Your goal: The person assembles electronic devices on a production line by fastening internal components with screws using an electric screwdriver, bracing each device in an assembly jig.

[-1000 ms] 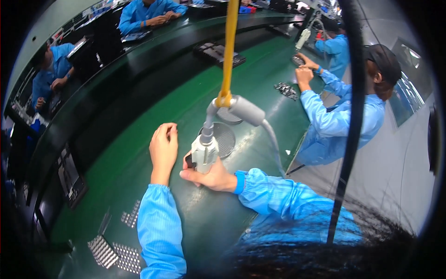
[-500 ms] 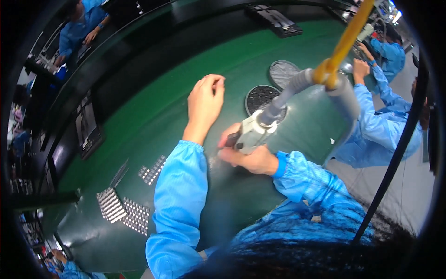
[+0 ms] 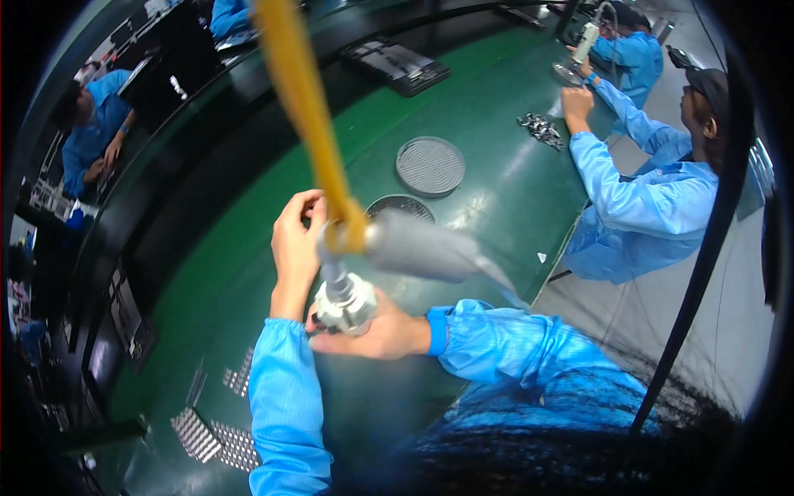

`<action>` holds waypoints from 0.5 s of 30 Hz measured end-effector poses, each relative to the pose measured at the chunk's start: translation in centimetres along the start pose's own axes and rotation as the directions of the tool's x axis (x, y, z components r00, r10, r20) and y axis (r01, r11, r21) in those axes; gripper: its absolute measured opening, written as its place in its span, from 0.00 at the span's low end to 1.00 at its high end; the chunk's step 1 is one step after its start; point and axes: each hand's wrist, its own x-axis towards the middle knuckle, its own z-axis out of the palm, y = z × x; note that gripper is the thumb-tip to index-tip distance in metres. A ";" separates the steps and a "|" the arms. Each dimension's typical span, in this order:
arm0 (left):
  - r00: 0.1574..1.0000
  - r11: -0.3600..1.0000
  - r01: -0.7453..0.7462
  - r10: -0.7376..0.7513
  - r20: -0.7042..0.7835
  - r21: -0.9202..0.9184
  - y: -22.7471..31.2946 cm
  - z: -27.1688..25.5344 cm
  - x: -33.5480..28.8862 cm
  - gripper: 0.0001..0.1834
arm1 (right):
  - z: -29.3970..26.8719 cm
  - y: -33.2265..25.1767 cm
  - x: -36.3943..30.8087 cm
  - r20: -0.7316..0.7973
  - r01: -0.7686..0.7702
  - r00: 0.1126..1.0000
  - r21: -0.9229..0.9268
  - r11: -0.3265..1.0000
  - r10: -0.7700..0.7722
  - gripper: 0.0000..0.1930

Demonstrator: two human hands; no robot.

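Observation:
My right hand [image 3: 385,326] is wrapped round a pale electric screwdriver [image 3: 346,307], hung from above on a yellow strap [image 3: 308,107]. A grey sleeve [image 3: 422,248] runs off to the right from the strap's lower end. Just left of and beyond the tool, my left hand [image 3: 294,252] is closed, thumb and fingers bent together; what they hold, if anything, is hidden. Past both hands, a dark round tray [image 3: 403,206] is partly covered by the sleeve. A round grey ridged dish [image 3: 430,166] lies farther off.
Sheets of small metal pieces [image 3: 195,435] and tweezers [image 3: 197,385] lie at the lower left of the green table [image 3: 496,198]. A heap of small parts [image 3: 541,131] sits near a co-worker [image 3: 645,190] on the right. Dark fixtures [image 3: 397,66] line the far side.
The view has shifted, so the co-worker and parts heap show more fully. My right hand and screwdriver are now closer to my left hand. The strap now hangs across the middle-left.

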 end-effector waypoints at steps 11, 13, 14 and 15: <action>0.964 0.933 -0.258 0.264 -0.011 -0.252 3.5 4.7 6.8 0.14 | 0.3 -0.3 -0.2 -0.055 -0.013 0.998 0.047 0.999 0.015 0.17; 0.938 0.885 -0.337 0.343 -0.040 -0.322 -0.2 9.2 9.9 0.16 | 0.0 -0.5 0.2 -0.126 0.039 0.991 -0.011 0.999 -0.040 0.17; 0.941 0.896 -0.327 0.338 -0.014 -0.301 1.3 9.5 10.7 0.17 | -0.6 -1.0 0.5 -0.123 0.044 0.991 -0.016 0.999 -0.046 0.17; 0.944 0.909 -0.313 0.329 0.010 -0.276 2.4 9.5 11.3 0.17 | -1.1 -1.4 0.8 -0.133 0.034 0.990 -0.069 0.997 -0.043 0.16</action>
